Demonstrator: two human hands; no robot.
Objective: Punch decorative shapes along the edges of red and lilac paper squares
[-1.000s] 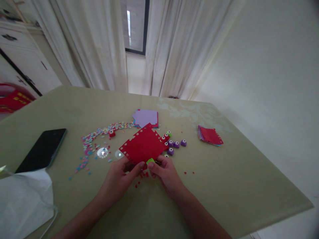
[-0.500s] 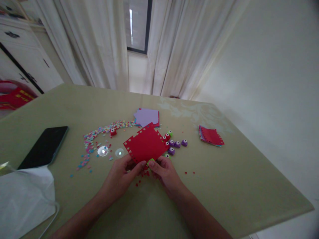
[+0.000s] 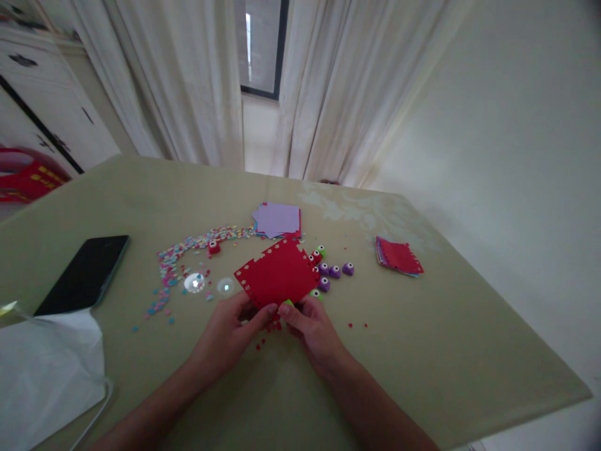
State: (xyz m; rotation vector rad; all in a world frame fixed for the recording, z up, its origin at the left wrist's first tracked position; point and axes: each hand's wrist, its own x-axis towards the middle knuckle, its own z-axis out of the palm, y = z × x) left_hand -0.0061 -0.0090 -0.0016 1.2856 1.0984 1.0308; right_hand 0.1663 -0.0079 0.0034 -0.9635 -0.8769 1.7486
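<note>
While the left hand (image 3: 226, 331) pinches the near left edge of a red paper sheet (image 3: 277, 272) between thumb and fingers, the right hand (image 3: 312, 322) closes on a green punch (image 3: 288, 303) at the sheet's near edge, both seen in the head view. The sheet is tilted above the tabletop (image 3: 422, 351), between its near edge and its middle, with punched edges. Purple punches (image 3: 334, 272) sit just beside its right corner. A lilac paper stack (image 3: 278, 219) lies toward the far edge, a red-topped stack (image 3: 399, 255) toward the right edge, and a phone (image 3: 84, 274) near the left edge.
</note>
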